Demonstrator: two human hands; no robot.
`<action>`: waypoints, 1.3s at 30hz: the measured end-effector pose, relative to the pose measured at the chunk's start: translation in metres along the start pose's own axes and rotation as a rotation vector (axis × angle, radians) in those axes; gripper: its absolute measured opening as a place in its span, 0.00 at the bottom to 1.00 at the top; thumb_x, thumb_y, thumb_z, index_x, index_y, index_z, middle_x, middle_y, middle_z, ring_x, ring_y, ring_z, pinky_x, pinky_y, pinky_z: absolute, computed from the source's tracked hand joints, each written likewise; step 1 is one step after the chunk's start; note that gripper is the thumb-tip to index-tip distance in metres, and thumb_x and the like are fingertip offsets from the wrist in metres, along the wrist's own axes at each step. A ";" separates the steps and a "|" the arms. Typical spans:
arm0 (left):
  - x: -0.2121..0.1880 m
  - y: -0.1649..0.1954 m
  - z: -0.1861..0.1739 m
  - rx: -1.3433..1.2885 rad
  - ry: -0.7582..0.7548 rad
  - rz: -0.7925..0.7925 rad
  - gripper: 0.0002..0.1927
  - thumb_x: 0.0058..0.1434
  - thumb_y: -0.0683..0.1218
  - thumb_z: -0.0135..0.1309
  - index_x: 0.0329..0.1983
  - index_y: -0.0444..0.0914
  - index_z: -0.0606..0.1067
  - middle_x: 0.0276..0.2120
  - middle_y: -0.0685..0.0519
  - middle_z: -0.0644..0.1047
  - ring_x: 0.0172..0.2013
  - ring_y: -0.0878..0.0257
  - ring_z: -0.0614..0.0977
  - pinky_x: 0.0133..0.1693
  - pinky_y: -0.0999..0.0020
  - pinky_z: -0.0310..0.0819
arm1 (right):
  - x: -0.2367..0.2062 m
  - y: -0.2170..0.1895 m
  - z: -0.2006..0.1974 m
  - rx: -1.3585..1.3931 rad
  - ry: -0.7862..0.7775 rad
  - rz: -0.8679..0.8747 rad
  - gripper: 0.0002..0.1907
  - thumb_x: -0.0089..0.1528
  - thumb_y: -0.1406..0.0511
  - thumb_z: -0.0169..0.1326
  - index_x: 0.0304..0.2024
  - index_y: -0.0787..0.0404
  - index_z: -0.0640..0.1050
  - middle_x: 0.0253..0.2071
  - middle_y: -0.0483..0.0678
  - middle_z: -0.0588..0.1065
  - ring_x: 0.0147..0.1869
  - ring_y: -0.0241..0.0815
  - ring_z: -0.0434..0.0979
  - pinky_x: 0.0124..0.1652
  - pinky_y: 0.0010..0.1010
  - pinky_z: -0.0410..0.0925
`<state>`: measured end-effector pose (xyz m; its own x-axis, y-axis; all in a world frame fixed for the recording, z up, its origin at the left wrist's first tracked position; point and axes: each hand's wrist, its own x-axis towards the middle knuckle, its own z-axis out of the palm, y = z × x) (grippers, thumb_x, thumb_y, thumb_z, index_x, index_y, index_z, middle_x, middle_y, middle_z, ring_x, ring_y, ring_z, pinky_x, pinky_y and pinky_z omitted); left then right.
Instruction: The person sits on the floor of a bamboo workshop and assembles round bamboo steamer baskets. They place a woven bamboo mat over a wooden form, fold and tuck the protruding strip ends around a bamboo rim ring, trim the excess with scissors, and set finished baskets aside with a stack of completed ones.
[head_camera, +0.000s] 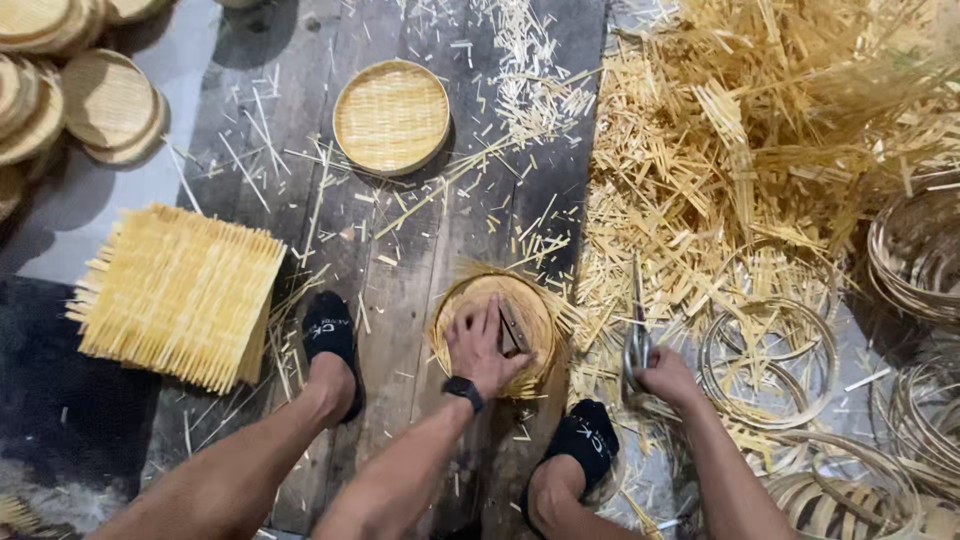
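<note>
A wide heap of bamboo strips (770, 130) covers the floor's upper right, spilling down toward the dark wooden boards (420, 250) that run through the middle. On the boards' left edge lies a square woven mat (175, 295) with loose strip ends sticking out on all sides. Stacked round trays (70, 90) fill the upper left corner, and one finished round tray (391, 116) sits alone near the boards' top edge. Bamboo hoops (770, 350) lie on the floor at the right, with more along the right edge. Between the two black-socked feet (330, 345), at the boards' lower middle, rests the half-made round tray (497, 325), its rim fringed with untrimmed strips. The left hand (483, 348) presses flat on it, fingers spread, gripping nothing. The right hand (668, 378) is closed around the handles of shears (637, 335), blades pointing upward, just right of the tray.
</note>
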<state>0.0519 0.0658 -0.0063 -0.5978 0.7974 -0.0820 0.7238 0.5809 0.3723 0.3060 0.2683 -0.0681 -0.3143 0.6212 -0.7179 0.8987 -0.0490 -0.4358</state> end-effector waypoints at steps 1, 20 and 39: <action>0.001 -0.005 -0.003 -0.020 -0.001 0.088 0.60 0.39 0.70 0.68 0.72 0.43 0.60 0.60 0.49 0.71 0.62 0.45 0.66 0.61 0.43 0.53 | -0.009 0.006 -0.001 0.226 -0.128 0.007 0.23 0.47 0.63 0.66 0.44 0.65 0.79 0.36 0.55 0.82 0.38 0.47 0.83 0.41 0.38 0.76; -0.013 -0.039 0.007 -0.181 -0.048 0.138 0.66 0.41 0.59 0.73 0.74 0.29 0.47 0.64 0.32 0.59 0.65 0.35 0.59 0.64 0.36 0.47 | -0.094 -0.109 0.064 0.395 0.052 -0.315 0.15 0.65 0.57 0.57 0.28 0.59 0.77 0.18 0.43 0.71 0.17 0.33 0.68 0.17 0.28 0.61; -0.017 0.020 0.016 -0.202 0.056 -0.112 0.65 0.38 0.58 0.74 0.74 0.36 0.51 0.59 0.35 0.64 0.61 0.38 0.63 0.58 0.39 0.54 | -0.066 -0.024 0.053 -0.590 0.307 -0.192 0.33 0.56 0.43 0.56 0.46 0.65 0.76 0.45 0.58 0.76 0.51 0.55 0.76 0.50 0.47 0.71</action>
<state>0.0824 0.0663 -0.0123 -0.6924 0.7166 -0.0838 0.5720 0.6160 0.5416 0.2888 0.1874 -0.0386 -0.4618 0.7741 -0.4331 0.8793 0.4636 -0.1090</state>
